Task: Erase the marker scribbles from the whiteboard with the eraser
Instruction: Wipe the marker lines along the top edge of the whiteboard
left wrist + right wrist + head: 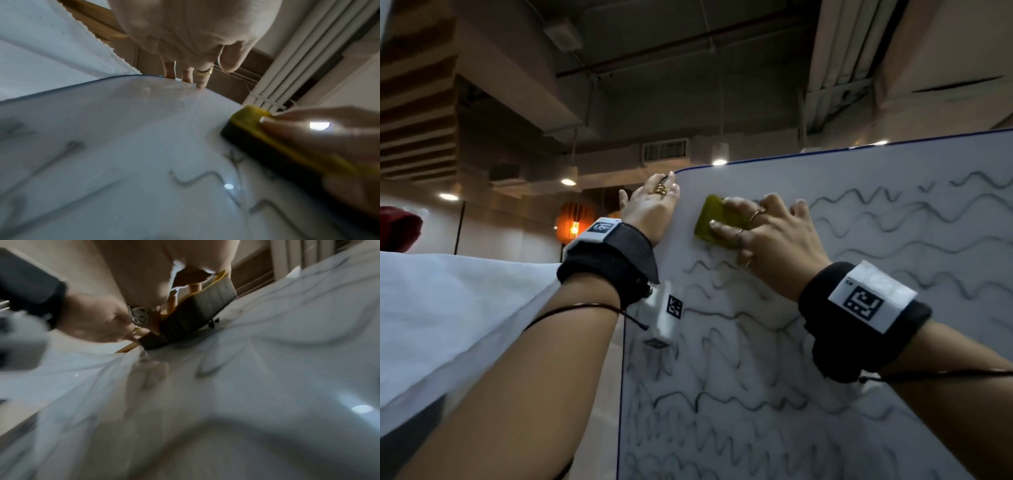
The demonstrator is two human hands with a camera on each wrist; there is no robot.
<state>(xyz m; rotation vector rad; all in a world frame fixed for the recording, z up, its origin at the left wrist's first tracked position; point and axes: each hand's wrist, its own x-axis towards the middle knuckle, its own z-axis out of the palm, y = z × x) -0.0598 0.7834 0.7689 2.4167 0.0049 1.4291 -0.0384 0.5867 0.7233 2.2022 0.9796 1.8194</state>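
Pressing a yellow eraser (pixel 717 219) flat to the whiteboard (pixel 893 342), the right hand (pixel 774 236) works near the board's upper left corner. Its fingers are spread and bent over the eraser's back, and the left wrist view shows a fingertip on the yellow top while the dark felt face (pixel 257 146) meets the surface. The eraser sits a little below the top edge and just to the right of the left edge.

The left hand (pixel 650 205) steadies the board at that same corner: its palm lies against the left edge, and its fingers (pixel 200 81), nearly straight, reach the rounded corner at the top rim. Whether the tips hook over the rim cannot be told. The two hands are near each other but apart, with a narrow strip of clean board between them.

Wavy black marker scribbles (pixel 893 212) cover the board to the right of the eraser and below it, running down to the bottom of the head view. Open board surface lies rightward and downward from the eraser; leftward and upward the edges are close.

A white cloth (pixel 448 308) hangs beside the board's left edge.
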